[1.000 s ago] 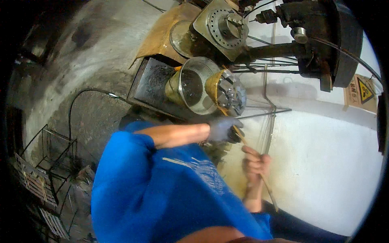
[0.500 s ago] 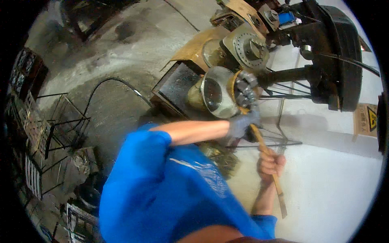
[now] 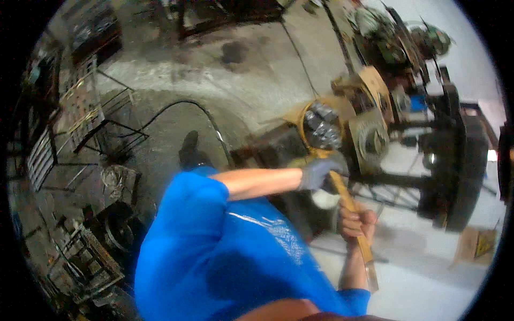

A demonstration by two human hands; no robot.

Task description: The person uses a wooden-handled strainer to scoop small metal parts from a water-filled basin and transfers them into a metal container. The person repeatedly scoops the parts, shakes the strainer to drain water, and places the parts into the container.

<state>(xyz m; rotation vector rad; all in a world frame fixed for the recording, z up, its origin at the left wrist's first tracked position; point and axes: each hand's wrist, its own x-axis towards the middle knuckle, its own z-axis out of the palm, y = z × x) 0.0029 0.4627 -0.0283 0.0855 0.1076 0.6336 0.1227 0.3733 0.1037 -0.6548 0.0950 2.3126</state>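
A long-handled scoop with a round, yellow-rimmed head and a flat yellow handle stretches across the middle of the view. Grey, shiny metal pieces fill its head. My left hand, in a grey glove, is closed around the handle just below the head. Lower down, my bare right hand wraps the same handle, whose end sticks out past it. Just right of the scoop's head stands a machine with a round metal flange. Blur hides whether scoop and machine touch.
The machine's thick dark column rises at the right. A dark hose curves over the concrete floor. Metal racks and a wheel-like part lie to the left. A pale wall is at the lower right.
The view has swung, so the machine sits lower and farther right. The scoop's head is now left of the flange, and the pale bucket beside it no longer shows there. Both hands keep their hold.
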